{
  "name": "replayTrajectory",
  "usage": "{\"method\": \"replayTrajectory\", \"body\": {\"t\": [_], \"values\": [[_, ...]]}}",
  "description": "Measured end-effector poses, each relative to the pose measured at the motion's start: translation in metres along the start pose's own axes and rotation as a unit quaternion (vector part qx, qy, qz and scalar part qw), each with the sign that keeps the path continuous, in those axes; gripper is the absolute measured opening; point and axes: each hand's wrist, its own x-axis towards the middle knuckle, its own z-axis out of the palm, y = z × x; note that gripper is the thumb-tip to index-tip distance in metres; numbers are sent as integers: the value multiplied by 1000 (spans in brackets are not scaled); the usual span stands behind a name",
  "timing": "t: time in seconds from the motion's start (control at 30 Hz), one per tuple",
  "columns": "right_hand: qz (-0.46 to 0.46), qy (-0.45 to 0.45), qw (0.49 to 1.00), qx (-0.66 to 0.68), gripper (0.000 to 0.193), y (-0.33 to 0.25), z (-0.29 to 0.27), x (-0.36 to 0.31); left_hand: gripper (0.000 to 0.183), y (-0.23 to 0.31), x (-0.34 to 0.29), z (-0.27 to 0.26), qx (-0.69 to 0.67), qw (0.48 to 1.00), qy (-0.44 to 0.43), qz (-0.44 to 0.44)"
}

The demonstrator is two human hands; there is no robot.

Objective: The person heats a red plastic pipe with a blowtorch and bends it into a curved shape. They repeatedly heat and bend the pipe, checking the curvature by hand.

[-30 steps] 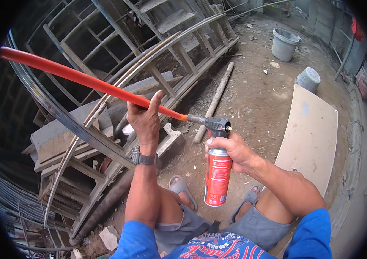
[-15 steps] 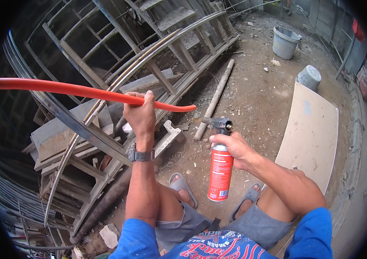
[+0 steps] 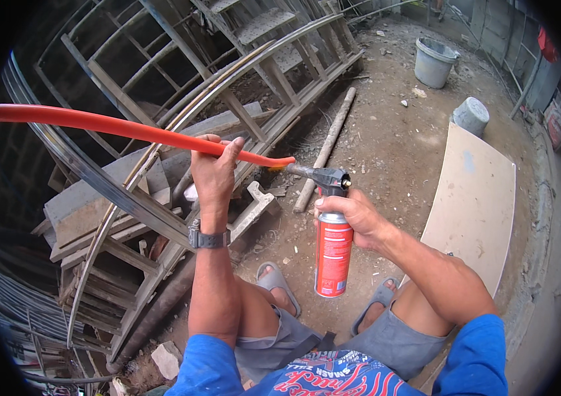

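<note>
An orange plastic pipe (image 3: pixel 122 130) runs from the far left edge to the middle of the view. My left hand (image 3: pixel 216 173) is closed around it near its right end, thumb on top. In my right hand (image 3: pixel 354 214) is a gas torch (image 3: pixel 334 254), a red canister with a black burner head, held upright. Its nozzle (image 3: pixel 301 171) points left and sits right at the pipe's end, where a small orange glow shows just below the pipe. The fingers of my right hand wrap the canister's neck, partly hidden behind it.
A wooden ladder (image 3: pixel 247 119) and stacked boards (image 3: pixel 95 211) lie on the left. A round pole (image 3: pixel 326 148) rests on the dirt ahead. Farther off stand a grey bucket (image 3: pixel 433 65) and an overturned bucket (image 3: pixel 470 117). A pale plywood sheet (image 3: pixel 471 198) lies to the right.
The torch has moved left and slightly up, bringing its nozzle to the pipe's end. A glow now shows there. The pipe's left part has risen slightly and its right end tilts down more.
</note>
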Motion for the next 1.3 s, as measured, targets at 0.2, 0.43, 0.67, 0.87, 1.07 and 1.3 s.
{"method": "replayTrajectory", "body": {"t": [0.2,0.43,0.67,0.87,1.07,1.3], "values": [[28,36,999,25,26,4,-20,14,35,0,0,-6,34,999,-40,-16],[32,45,998,0,23,8,-24,14,35,9,-3,-4,67,997,-27,-20],[18,6,1000,-5,23,7,-11,4,42,2,0,-6,111,992,56,20],[30,-5,999,26,23,9,-5,-12,45,-3,2,-6,115,989,91,-10],[49,23,997,57,19,6,-6,-11,44,-1,2,3,87,990,111,22],[10,-44,998,54,21,-6,4,-22,45,2,-1,8,100,985,124,62]]}}
